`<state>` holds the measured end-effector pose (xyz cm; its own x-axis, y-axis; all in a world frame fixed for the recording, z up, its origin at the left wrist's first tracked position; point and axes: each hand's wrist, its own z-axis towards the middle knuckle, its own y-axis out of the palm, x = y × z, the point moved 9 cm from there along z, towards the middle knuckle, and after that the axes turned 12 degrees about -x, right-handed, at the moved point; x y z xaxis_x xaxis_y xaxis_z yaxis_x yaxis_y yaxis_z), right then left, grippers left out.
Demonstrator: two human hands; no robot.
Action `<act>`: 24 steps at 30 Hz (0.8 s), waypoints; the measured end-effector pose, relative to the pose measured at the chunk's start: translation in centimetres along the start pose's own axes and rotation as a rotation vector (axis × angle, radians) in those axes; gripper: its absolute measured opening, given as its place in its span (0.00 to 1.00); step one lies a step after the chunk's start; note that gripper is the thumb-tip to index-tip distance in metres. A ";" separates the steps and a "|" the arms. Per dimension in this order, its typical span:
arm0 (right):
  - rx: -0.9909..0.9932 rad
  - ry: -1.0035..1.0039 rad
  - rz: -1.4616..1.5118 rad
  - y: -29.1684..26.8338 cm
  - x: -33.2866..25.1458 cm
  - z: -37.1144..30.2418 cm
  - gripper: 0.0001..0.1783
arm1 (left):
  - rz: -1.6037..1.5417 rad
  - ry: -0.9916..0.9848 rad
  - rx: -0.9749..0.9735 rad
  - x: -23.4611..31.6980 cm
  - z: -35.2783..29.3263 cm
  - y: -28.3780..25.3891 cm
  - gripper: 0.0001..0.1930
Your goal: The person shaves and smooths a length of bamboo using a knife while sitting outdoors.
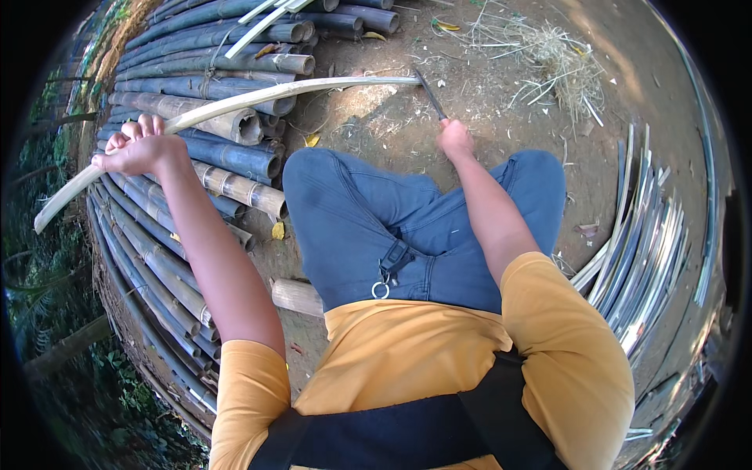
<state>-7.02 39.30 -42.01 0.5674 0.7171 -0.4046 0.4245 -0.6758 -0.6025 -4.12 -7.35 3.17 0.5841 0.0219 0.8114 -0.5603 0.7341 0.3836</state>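
A long, pale split bamboo strip (274, 93) runs from the far left across to the middle in front of me. My left hand (142, 146) is closed around it near its left end, with the fingers curled over the top. Out ahead, my right hand (456, 139) grips the handle of a knife (430, 95) with a dark, narrow blade. The blade's tip end meets the strip's right end; whether it has cut into the wood I cannot tell. The handle is mostly hidden in my fist.
Stacked bamboo poles (227, 160) fill the left side, with a few pale strips (262, 30) on top. Fibrous shavings (560, 66) lie at the far right. A bundle of thin split strips (638, 251) rests to my right. A short bamboo piece (296, 297) lies by my left hip.
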 end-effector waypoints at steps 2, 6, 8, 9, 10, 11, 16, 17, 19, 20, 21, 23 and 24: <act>0.002 -0.040 -0.018 -0.3 -1.6 -1.4 0.22 | -0.001 -0.010 0.001 1.1 -0.9 0.4 0.26; 0.038 -0.302 0.010 -0.6 -5.8 -6.9 0.11 | -0.053 -0.007 -0.093 0.5 -1.3 1.4 0.27; 0.008 -0.435 -0.017 -1.1 -9.0 -9.1 0.10 | -0.082 -0.009 -0.138 1.0 -0.9 1.5 0.27; -0.010 -0.492 -0.032 -0.9 -9.8 -9.9 0.10 | -0.095 -0.020 -0.162 0.8 -0.9 1.6 0.27; 0.019 -0.546 0.000 -1.1 -10.2 -10.6 0.13 | -0.106 -0.020 -0.179 0.8 -0.8 1.6 0.27; 0.013 -0.549 -0.002 -1.1 -10.2 -10.8 0.12 | -0.116 -0.020 -0.194 0.8 -0.8 1.6 0.27; 0.042 -0.321 0.174 0.1 -5.0 -6.2 0.10 | -0.119 -0.024 -0.186 0.6 -0.7 2.3 0.27; 0.025 -0.297 0.148 0.4 -4.5 -5.8 0.09 | -0.109 -0.024 -0.173 0.6 -0.6 2.0 0.27; -0.012 -0.256 0.095 -0.1 -4.7 -6.5 0.10 | -0.092 -0.021 -0.153 0.3 -0.4 1.3 0.27; -0.009 -0.281 0.122 0.1 -5.3 -6.6 0.09 | -0.088 -0.021 -0.148 0.1 -0.2 1.1 0.27; -0.001 -0.302 0.106 0.2 -6.0 -7.4 0.09 | -0.086 -0.026 -0.146 -0.2 0.0 1.0 0.26; 0.013 -0.352 0.064 0.0 -7.8 -9.9 0.10 | -0.096 -0.023 -0.118 -0.4 0.5 0.1 0.26; 0.004 -0.440 -0.051 0.2 -8.9 -10.6 0.10 | -0.103 -0.026 -0.107 -0.6 0.4 0.1 0.26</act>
<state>-4.50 30.96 -31.28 0.1910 0.7540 -0.6285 0.4412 -0.6379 -0.6312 -4.74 -7.58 2.94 0.6192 -0.0737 0.7817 -0.4313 0.8000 0.4170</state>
